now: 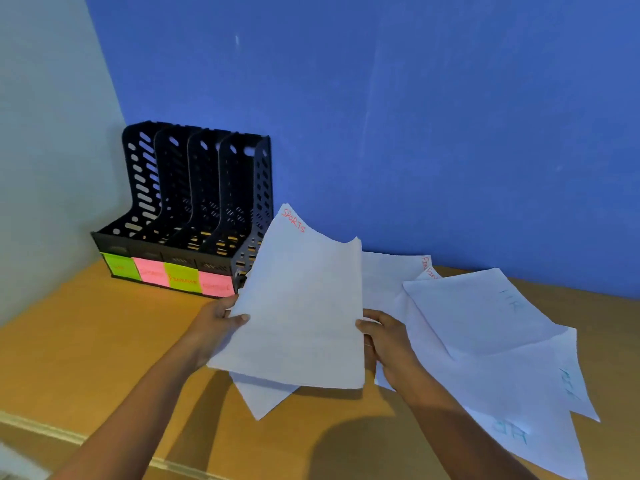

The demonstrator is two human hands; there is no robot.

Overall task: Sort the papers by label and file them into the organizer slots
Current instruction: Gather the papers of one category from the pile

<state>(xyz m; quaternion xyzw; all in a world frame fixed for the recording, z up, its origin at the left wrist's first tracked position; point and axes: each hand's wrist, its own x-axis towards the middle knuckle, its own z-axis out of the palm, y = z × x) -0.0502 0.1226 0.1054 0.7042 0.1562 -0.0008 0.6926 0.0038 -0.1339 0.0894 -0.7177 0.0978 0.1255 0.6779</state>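
A white sheet labelled SPORTS (298, 303) in red is lifted above the wooden table. My left hand (216, 323) grips its left edge, thumb on top. My right hand (384, 341) holds its right edge. More white sheets lie spread on the table to the right, some marked HR (485, 313) in blue and one with a red label (391, 278) partly covered. Another sheet (263, 396) pokes out under the lifted one. The black organizer (194, 202) with several slots stands at the back left, with green and pink sticky labels (169, 277) on its front.
A blue wall runs behind the table and a pale wall stands at the left, so the organizer sits in the corner. The table's front edge (69, 434) crosses the lower left. Bare wood (86, 334) shows in front of the organizer.
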